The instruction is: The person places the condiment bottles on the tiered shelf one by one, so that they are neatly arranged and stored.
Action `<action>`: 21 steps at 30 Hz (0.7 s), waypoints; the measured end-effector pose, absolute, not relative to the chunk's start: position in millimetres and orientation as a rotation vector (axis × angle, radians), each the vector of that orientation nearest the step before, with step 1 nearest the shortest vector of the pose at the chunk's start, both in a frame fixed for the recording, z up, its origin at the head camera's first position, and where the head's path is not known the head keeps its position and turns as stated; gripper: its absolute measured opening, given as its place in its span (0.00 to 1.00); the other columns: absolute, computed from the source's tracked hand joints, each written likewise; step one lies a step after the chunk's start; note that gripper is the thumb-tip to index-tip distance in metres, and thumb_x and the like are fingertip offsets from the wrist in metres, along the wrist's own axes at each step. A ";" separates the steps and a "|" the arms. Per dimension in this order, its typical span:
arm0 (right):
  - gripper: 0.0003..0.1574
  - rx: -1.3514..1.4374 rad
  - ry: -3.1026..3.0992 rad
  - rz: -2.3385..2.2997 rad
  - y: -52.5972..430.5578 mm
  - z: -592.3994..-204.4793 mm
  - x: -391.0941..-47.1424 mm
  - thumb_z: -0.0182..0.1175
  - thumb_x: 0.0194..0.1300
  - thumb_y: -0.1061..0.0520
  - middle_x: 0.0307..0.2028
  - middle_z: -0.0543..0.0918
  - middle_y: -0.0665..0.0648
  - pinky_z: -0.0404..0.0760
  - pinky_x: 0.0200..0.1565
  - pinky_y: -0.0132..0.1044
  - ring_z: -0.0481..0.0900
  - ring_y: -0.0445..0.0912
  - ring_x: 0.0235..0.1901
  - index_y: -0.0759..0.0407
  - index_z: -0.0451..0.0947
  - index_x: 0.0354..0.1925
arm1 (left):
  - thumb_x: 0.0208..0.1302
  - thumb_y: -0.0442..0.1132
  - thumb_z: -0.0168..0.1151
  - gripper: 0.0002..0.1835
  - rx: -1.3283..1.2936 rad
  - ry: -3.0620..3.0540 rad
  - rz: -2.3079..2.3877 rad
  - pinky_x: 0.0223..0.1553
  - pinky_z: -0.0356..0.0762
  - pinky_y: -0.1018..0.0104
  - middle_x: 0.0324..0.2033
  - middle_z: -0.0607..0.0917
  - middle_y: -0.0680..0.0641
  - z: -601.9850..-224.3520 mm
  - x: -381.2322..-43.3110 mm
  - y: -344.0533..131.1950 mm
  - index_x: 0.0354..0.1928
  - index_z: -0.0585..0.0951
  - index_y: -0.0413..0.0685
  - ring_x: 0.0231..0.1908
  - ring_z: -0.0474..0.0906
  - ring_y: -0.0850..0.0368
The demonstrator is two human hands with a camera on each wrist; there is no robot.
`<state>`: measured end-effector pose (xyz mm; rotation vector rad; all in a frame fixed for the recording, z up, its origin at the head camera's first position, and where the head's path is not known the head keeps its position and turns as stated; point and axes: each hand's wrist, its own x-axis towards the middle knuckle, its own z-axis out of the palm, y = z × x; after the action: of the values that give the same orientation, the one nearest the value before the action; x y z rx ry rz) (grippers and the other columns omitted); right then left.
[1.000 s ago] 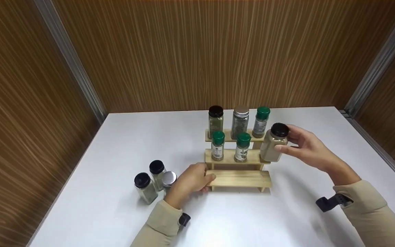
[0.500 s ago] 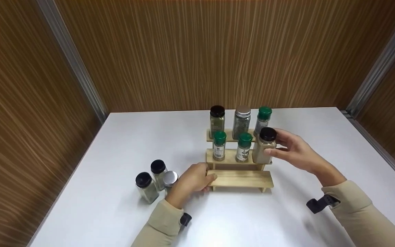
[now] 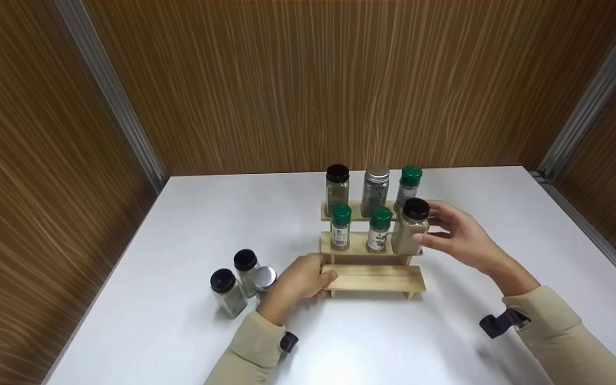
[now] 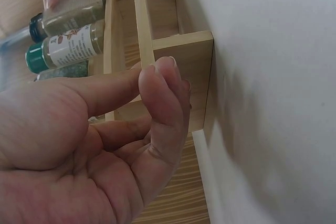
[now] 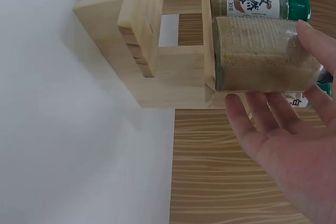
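Note:
A three-tier wooden spice rack [image 3: 375, 279] stands on the white table. My left hand [image 3: 301, 277] pinches the left end of its lowest shelf, thumb on top and fingers below, as the left wrist view shows close up. At the right end of the middle shelf, a square spice jar [image 5: 262, 56] with a black lid and tan powder stands upright. My right hand [image 3: 460, 235] holds this jar from the right, thumb at its front and fingers behind. Beside it on that shelf are two green-capped spice bottles, one near the middle [image 3: 377, 238] and one at the left [image 3: 340, 235].
On the top shelf stand a black-lidded jar [image 3: 337, 192], a silver-lidded jar [image 3: 375, 192] and a green-capped bottle [image 3: 409, 184]. Left of my left arm are two black-lidded jars [image 3: 228, 297] and a silver-lidded one [image 3: 264, 278], partly hidden. Wood-grain panels [image 3: 308, 85] enclose the table.
My right hand has moved left with the tan-powder spice jar, bringing it fully over the middle shelf's right end. Between the last two frames it barely moves. The left hand keeps its grip.

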<state>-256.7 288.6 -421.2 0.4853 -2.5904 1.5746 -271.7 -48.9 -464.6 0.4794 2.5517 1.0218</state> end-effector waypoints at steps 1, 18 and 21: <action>0.40 0.475 -2.591 1.567 289.4 -421.9 -255.6 0.75 0.65 0.57 0.61 0.81 0.49 0.82 0.59 0.25 0.82 0.35 0.58 0.56 0.71 0.72 | 0.76 0.42 0.63 0.13 0.479 2.553 1.020 0.17 0.71 0.71 0.18 0.83 0.50 -464.8 -271.6 -49.0 0.51 0.81 0.37 0.16 0.78 0.60; 0.35 0.373 -2.703 1.750 300.8 -455.5 -236.5 0.63 0.77 0.56 0.57 0.79 0.76 0.92 0.47 0.42 0.88 0.48 0.48 0.67 0.62 0.73 | 0.76 0.43 0.63 0.15 0.477 2.557 1.003 0.19 0.72 0.70 0.25 0.90 0.41 -465.1 -272.2 -49.0 0.52 0.81 0.37 0.19 0.82 0.55; 0.35 0.316 -2.780 1.770 300.4 -461.0 -233.8 0.61 0.79 0.53 0.52 0.82 0.73 0.92 0.43 0.43 0.89 0.51 0.44 0.69 0.61 0.71 | 0.77 0.42 0.62 0.14 0.474 2.554 1.001 0.18 0.72 0.70 0.26 0.90 0.40 -465.2 -272.2 -48.5 0.51 0.80 0.37 0.19 0.82 0.55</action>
<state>-233.8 300.4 -461.0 0.3163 -2.7798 1.7701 -272.2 -48.5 -465.2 0.4737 2.5538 1.0012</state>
